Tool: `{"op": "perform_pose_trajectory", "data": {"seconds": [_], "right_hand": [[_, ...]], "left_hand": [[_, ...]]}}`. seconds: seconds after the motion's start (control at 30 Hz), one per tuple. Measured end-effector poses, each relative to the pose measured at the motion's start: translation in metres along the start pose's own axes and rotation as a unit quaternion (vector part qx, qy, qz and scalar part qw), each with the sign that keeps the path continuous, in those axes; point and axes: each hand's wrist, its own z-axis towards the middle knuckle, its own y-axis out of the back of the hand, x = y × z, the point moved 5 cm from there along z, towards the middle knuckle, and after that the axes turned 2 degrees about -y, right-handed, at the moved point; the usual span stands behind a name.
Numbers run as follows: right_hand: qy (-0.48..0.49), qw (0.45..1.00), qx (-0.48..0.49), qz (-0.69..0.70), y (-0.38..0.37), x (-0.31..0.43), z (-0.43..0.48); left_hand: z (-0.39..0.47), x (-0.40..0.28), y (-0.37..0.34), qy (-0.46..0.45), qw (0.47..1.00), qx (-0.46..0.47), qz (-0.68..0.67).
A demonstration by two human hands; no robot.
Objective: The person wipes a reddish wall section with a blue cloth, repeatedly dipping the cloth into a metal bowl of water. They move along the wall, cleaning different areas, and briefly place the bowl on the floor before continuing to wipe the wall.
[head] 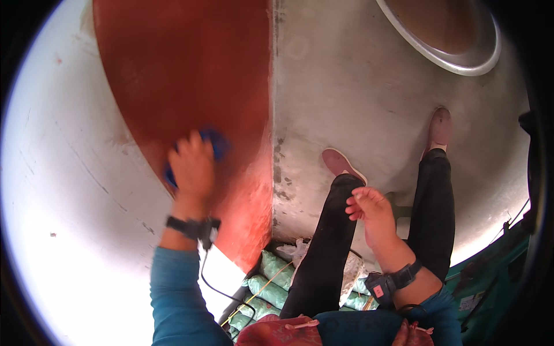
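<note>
My left hand (192, 166) is pressed down over a blue object (216, 145), perhaps a cloth or pad, which shows on both sides of the fingers; it is blurred. Both rest on a dark red painted or plastered panel (186, 65) near its curved left edge. The panel looks lighter and streaky towards its lower tip. My right hand (368, 207) hangs over my right-side view above one trouser leg, its fingers loosely curled, holding nothing. A black strap with a small device sits on each wrist.
A round metal-rimmed basin (465, 71) with brown contents is at the upper right. My shoes (342, 163) rest on the grey floor (303, 108). Stacked green sacks (268, 290) and a thin yellow cord lie below. A pale surface (69, 173) curves along the left.
</note>
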Motion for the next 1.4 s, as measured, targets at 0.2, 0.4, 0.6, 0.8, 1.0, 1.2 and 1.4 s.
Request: {"op": "perform_pose_trajectory", "data": {"seconds": [0.2, 0.4, 0.6, 0.8, 1.0, 1.2, 1.4], "right_hand": [[0.005, 1.000, -0.020, -0.015, -0.003, 0.003, 0.004], [-0.015, 0.999, -0.029, 0.007, -0.003, -0.003, 0.007], [-0.023, 0.999, -0.008, 0.021, -0.008, 0.004, 0.003], [-0.016, 1.000, -0.003, 0.002, -0.014, 0.011, 0.005], [-0.029, 0.999, -0.034, 0.016, -0.004, 0.008, 0.010], [-0.067, 0.995, -0.064, 0.038, 0.009, -0.004, 0.016], [-0.065, 0.993, -0.075, 0.058, 0.004, 0.012, 0.020]], "left_hand": [[0.041, 0.103, 0.093, 0.115, 0.966, -0.228, 0.049], [-0.110, -0.015, -0.033, 0.047, 0.993, 0.103, -0.040], [-0.134, -0.053, -0.069, -0.033, 0.964, 0.227, -0.133], [0.064, 0.040, 0.044, 0.085, 0.970, -0.229, 0.007], [0.165, 0.025, 0.055, 0.072, 0.963, -0.258, 0.040], [0.095, -0.119, -0.088, -0.112, 0.987, 0.111, -0.004], [0.086, -0.134, -0.107, -0.155, 0.981, 0.092, -0.064]]}}
